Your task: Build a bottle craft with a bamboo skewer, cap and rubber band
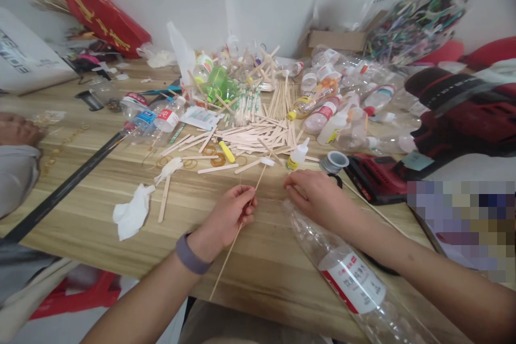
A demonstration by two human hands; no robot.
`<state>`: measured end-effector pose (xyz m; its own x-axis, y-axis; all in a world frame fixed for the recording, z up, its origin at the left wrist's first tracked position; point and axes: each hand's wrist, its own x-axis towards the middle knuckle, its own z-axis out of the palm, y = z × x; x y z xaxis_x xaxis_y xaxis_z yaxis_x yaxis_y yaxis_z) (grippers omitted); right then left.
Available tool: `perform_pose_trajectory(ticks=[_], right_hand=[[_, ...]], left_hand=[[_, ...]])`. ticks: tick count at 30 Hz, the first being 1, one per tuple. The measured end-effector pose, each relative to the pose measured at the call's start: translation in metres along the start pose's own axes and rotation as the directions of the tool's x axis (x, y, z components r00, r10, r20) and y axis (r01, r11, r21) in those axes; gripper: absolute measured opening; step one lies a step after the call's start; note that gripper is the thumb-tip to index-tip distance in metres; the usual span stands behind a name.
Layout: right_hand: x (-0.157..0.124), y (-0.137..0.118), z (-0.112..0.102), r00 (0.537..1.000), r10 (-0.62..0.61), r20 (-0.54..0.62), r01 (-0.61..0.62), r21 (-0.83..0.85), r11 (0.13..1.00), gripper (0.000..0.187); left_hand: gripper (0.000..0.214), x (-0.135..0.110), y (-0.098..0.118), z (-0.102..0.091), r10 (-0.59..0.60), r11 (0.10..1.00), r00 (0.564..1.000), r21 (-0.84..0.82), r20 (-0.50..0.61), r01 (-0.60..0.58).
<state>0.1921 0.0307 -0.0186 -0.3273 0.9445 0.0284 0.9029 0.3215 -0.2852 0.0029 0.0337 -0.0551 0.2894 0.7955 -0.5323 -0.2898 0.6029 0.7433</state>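
Observation:
My left hand [235, 208], with a purple band at the wrist, is closed on a thin wooden skewer [226, 267]. The skewer slants from the table's front edge up past my fingers, and a small white piece [267, 162] shows by its far end. My right hand [308, 189] has its fingers curled and pressed together; what they hold, if anything, is hidden. Just beyond it stands a small glue bottle [297, 157] with a yellow label. A large clear plastic bottle [355, 282] lies under my right forearm, its neck near that hand.
Many flat wooden sticks [258, 137], a yellow-handled tool [226, 150] and rubber bands lie ahead. Plastic bottles [322, 113] crowd the back. At right are a wire spool [336, 160] and red power tool [379, 177]. Crumpled tissue [132, 212] and another person's hand [18, 131] are left.

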Motion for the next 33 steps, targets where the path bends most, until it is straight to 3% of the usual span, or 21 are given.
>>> perform_pose_trajectory(ticks=[33], right_hand=[[-0.007, 0.011, -0.006, 0.999, -0.024, -0.027, 0.026, 0.075, 0.997, 0.020]], left_hand=[[0.019, 0.000, 0.000, -0.004, -0.006, 1.000, 0.999, 0.013, -0.033, 0.006]])
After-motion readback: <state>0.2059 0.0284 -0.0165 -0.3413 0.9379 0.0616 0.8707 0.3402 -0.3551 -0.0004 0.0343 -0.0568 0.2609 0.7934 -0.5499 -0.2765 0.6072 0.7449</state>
